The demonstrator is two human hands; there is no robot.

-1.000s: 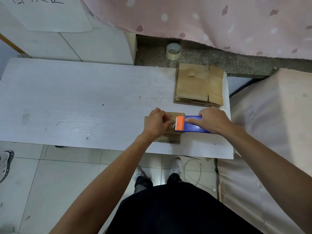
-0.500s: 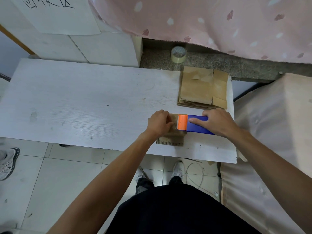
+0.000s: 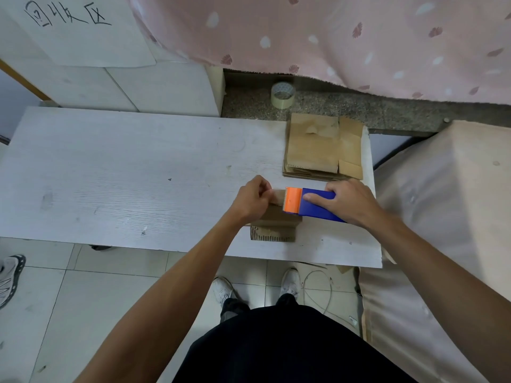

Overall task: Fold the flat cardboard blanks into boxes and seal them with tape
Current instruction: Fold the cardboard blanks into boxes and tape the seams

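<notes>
A small folded cardboard box [image 3: 276, 226] stands near the front edge of the white table [image 3: 124, 172]. On top of it rests a blue tape dispenser with an orange cutter head [image 3: 307, 204]. My right hand [image 3: 351, 201] grips the dispenser's blue body, index finger laid along it. My left hand [image 3: 253, 201] pinches the tape end at the box's top, just left of the orange head. A stack of flat cardboard blanks [image 3: 322, 146] lies behind, at the table's right end.
A clear tape roll [image 3: 282, 94] sits on the stone ledge behind the table. A pink curtain [image 3: 345, 37] hangs above. A beige cushioned surface [image 3: 442, 217] borders the table's right. My shoes and a cable are on the tiled floor below.
The box, dispenser and both hands keep almost the same pose. My left fingers have shifted up to the box's top left edge, and a short strip of tape shows beside the cutter.
</notes>
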